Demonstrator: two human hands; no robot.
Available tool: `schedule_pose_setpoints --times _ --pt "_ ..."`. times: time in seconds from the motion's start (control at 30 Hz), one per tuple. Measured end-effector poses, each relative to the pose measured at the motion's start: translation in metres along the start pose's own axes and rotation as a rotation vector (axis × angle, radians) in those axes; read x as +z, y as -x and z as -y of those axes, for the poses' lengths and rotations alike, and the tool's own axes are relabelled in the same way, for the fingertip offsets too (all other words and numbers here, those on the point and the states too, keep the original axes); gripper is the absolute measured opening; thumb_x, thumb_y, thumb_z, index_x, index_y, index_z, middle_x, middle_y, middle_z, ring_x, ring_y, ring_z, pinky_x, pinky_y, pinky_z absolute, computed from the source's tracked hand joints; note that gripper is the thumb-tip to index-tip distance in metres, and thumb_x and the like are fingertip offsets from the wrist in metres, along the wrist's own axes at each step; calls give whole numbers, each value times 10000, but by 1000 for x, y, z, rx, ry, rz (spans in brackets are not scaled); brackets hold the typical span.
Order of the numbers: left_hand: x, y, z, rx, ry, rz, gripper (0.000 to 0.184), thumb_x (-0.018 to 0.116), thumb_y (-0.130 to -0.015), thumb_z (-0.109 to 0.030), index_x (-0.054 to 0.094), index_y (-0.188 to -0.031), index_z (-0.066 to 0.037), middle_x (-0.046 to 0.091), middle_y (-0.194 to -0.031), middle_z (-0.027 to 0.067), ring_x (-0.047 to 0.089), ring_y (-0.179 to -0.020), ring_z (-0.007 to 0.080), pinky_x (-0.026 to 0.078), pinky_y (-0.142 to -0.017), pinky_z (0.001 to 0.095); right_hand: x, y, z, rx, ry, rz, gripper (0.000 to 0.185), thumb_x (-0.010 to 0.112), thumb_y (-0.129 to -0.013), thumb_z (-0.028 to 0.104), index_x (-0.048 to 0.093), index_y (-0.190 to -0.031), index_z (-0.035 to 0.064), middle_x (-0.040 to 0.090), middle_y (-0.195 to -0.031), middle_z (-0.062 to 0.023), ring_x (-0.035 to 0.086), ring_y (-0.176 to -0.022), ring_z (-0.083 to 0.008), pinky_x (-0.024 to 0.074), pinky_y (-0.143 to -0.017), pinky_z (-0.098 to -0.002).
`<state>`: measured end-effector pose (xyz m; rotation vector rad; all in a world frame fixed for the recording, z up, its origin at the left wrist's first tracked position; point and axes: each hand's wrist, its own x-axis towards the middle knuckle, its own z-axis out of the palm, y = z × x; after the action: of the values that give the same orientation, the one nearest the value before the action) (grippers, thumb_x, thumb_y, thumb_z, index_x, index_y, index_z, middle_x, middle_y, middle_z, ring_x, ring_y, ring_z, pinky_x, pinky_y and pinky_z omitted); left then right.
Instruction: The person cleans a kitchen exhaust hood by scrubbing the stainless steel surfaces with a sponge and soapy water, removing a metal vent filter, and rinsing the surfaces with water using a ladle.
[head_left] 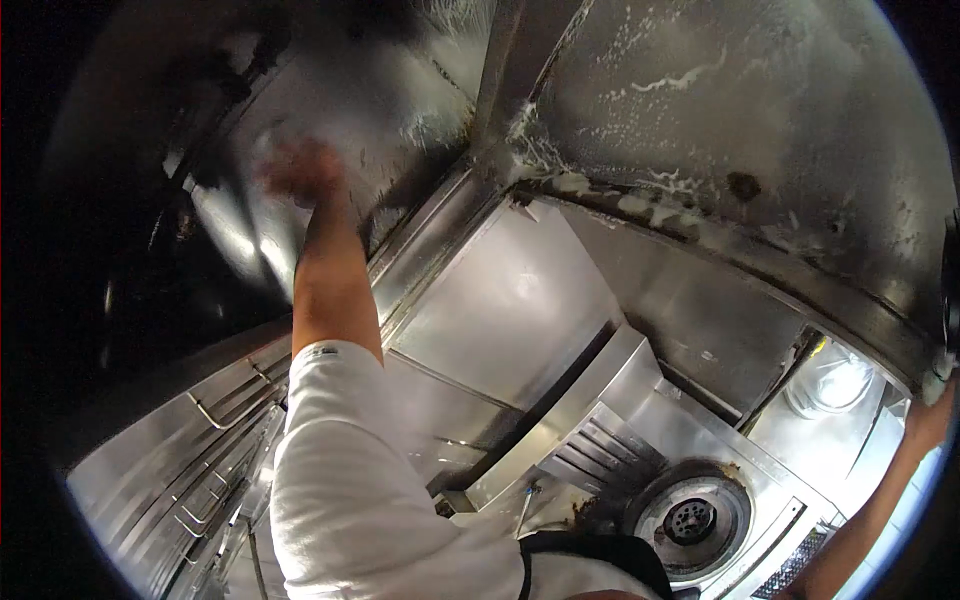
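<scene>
My left hand (303, 172) is raised to a dark, shiny metal panel (385, 150) at the upper left. Motion smears its fingers, so their pose and anything in them cannot be made out. At the right edge, my right hand (930, 422) is lifted beside the lower rim of a metal hood (840, 295) and is partly cut off by the frame. It appears closed around a small greyish thing (934, 386) whose kind I cannot tell. White foam (665, 185) and wet streaks cover the hood's inner face, thickest along the seam and corner.
Below the hood is a round burner (690, 520) set in a steel cooktop, with a slotted metal part (608, 447) beside it. A bright lamp (833, 382) shines at the right. Steel fronts with bar handles (215, 415) line the lower left.
</scene>
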<state>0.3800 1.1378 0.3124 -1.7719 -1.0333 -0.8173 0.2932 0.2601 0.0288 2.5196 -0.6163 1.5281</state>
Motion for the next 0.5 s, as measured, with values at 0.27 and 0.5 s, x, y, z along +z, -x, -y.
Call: schedule_pose_setpoints --times 0.27,0.5 --pt "-52 106 -55 940 -179 -159 489 462 -946 -410 358 -1415 -324 215 -1534 29 183 -1408 278 175 -1131 547 -10 -2 6 -105 -191 -126 1027 313 -813 773 193 -1459 -17 282 -1428 -287 231 -1334 -477 121 -1045 -682" --pt "-109 30 44 -202 -262 29 701 491 -912 -519 188 -1485 -251 133 -1555 40 162 -1411 286 147 -1121 555 -11 -1 -3 19 -33 41 1153 543 -669 758 163 -1484 37 179 -1479 -287 122 -1360 -516 88 -1048 -699"
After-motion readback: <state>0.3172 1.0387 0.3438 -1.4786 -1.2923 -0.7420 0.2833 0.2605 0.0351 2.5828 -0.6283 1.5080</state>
